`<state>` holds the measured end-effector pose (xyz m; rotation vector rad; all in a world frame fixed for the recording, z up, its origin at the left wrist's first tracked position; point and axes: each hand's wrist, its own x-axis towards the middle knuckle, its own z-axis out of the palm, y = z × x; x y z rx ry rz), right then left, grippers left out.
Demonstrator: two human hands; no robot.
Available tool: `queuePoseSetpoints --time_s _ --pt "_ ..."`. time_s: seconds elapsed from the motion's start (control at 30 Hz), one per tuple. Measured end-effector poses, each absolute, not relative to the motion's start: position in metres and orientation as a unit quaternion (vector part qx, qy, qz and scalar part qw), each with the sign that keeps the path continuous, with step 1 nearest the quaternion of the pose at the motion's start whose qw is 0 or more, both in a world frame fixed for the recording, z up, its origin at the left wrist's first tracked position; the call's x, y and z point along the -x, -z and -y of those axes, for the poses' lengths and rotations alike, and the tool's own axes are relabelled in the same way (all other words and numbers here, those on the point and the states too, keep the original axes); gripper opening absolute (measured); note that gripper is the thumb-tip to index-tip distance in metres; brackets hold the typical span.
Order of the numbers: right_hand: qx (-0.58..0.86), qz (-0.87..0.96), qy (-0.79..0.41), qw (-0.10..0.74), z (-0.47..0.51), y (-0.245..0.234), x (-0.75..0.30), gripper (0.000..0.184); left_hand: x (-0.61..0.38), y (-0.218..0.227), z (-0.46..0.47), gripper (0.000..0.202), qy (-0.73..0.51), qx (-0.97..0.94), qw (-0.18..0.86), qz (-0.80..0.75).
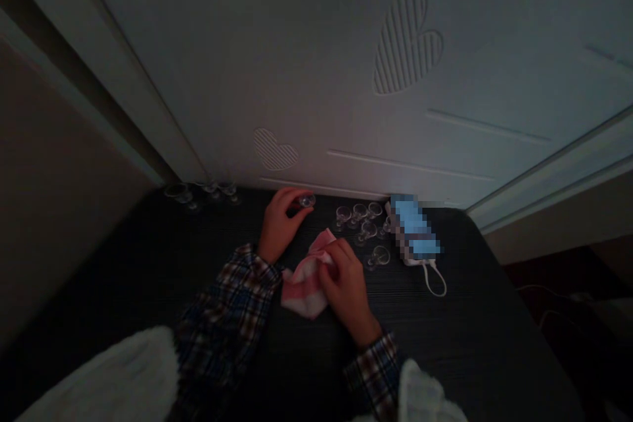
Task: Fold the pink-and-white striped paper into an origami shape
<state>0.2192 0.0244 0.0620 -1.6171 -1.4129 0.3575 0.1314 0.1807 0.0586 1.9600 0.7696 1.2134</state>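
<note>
Between the thumb and fingers of my left hand [284, 221] is a small clear glass cup [307, 200], held by its side over the back of the dark table. My right hand [346, 283] pinches a pink and white striped cloth [307, 287], which hangs down to the left of the fingers. Hand and cloth are apart from the cup. Just right of my hands stand several small stemmed glasses [367, 231] of the same clear kind. More such glasses [212, 191] stand at the table's far left corner.
A lit phone [418, 227] with its screen blurred lies at the right, joined to a white cable loop [436, 280]. A white panel [316, 92] with raised hearts rises along the back edge of the dark table [445, 356].
</note>
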Motion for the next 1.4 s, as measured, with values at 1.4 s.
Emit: queuePoseSetpoints --time_s 1.4 --pt "0.671 0.524 -0.185 0.491 -0.03 -0.06 -0.22 0.017 -0.185 -0.049 -0.194 0.049 -0.38 -0.78 0.425 -0.259"
